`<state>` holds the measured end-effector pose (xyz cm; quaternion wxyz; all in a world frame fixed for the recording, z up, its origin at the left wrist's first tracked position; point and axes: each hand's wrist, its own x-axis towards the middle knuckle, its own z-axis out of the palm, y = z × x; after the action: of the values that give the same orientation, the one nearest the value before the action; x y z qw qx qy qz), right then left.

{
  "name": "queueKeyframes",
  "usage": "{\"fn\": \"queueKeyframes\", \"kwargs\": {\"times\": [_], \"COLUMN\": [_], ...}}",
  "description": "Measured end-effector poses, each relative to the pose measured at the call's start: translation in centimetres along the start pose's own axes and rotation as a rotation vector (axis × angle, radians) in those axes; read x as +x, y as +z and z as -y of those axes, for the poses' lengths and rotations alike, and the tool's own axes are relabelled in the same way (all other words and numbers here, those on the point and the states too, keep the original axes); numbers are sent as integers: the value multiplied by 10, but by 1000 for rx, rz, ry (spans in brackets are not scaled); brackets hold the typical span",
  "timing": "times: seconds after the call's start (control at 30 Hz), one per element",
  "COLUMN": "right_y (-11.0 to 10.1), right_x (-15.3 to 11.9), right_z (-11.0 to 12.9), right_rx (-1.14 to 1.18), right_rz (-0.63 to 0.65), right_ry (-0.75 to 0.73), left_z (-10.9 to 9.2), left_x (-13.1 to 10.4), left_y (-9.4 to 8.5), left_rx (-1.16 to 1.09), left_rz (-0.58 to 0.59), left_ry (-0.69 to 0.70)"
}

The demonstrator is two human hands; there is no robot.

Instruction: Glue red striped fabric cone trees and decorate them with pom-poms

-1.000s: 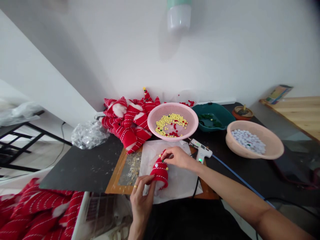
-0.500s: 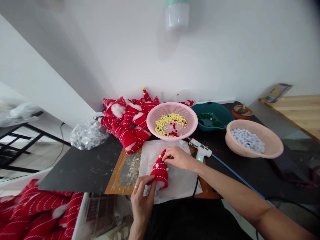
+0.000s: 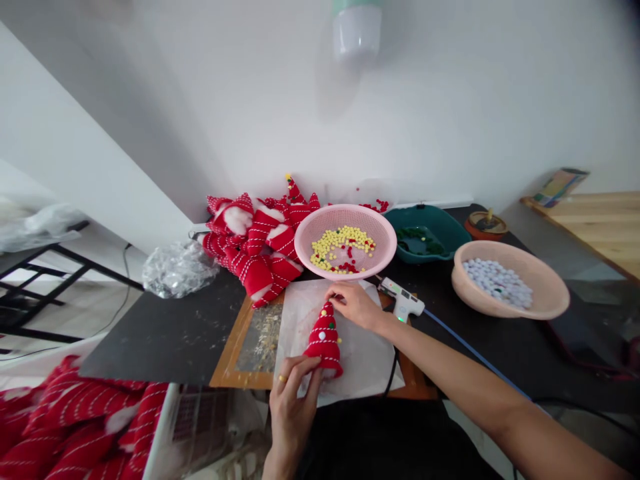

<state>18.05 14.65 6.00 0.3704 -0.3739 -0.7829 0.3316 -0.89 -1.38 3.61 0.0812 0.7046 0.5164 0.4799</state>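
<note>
A small red stuffed cone hat (image 3: 325, 345) with white stitched stripes lies on a sheet of white paper (image 3: 295, 313). White, green and yellow pompoms dot its front and side. My left hand (image 3: 294, 390), wearing a ring, grips the lower left edge of the hat between thumb and fingers. At the pointed top, my right hand (image 3: 353, 305) is closed with thumb and fingertips pinching the tip; whether a small piece is also between them is hidden. Just right of the paper rests a white glue gun (image 3: 401, 298) with a green light, its blue cord running right.
A pink basket (image 3: 306, 257) holds yellow and red pompoms. Beside it stand a green basin (image 3: 440, 227) and a peach bowl (image 3: 545, 293) of white pompoms. Red stuffed cones (image 3: 253, 260) pile up at back left, near crumpled clear plastic (image 3: 179, 269). More red pieces (image 3: 75, 420) fill a bin below.
My right hand has moved from the hat's side up to its tip, uncovering a green pompom. The hat and my left hand have shifted slightly right and turned.
</note>
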Motion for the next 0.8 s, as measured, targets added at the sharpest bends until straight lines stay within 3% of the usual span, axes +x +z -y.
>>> {"fn": "queueKeyframes", "kwargs": {"times": [0.2, 0.8], "right_y": [2, 0], "right_x": [10, 3], "right_z": [-8, -20], "right_rx": [0, 147], "right_rz": [109, 174], "right_ry": [-42, 152], "left_z": [1, 0], "left_x": [1, 9], "left_y": [1, 1], "left_rx": [-1, 11], "left_rz": [4, -16], "left_ry": [2, -7]}}
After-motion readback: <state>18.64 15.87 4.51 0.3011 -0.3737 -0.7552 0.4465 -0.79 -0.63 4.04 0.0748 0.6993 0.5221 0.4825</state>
